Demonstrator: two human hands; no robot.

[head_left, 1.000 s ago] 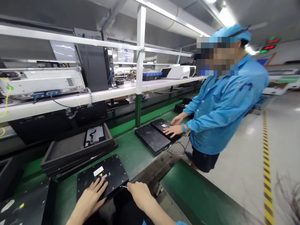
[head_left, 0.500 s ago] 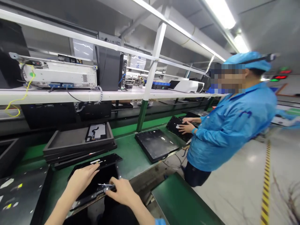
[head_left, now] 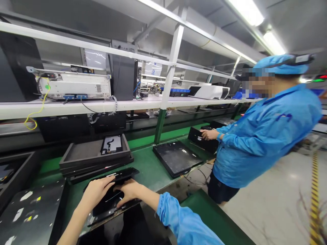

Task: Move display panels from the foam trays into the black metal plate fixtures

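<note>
A flat black panel tilts up over a shallow black casing at the bench's front edge. My left hand is closed on the panel's near edge, fingertips beside a white label; its thumb is hidden. My right hand reaches in under the panel from the right, thumb and forefinger spread wide, fingertips close to the panel's underside. A thin shiny streak shows between thumb and fingers; I cannot make out what it is.
Stacked dark foam trays hold a screen-like part with a ribbon cable. A black panel lies left, a closed black unit right. A co-worker in blue handles another black panel. A shelf runs above the green bench.
My right hand has moved from the casing's front edge, where it held a shiny metal tool, forward under the panel. The view has turned left. The co-worker's panel now stands more upright.
</note>
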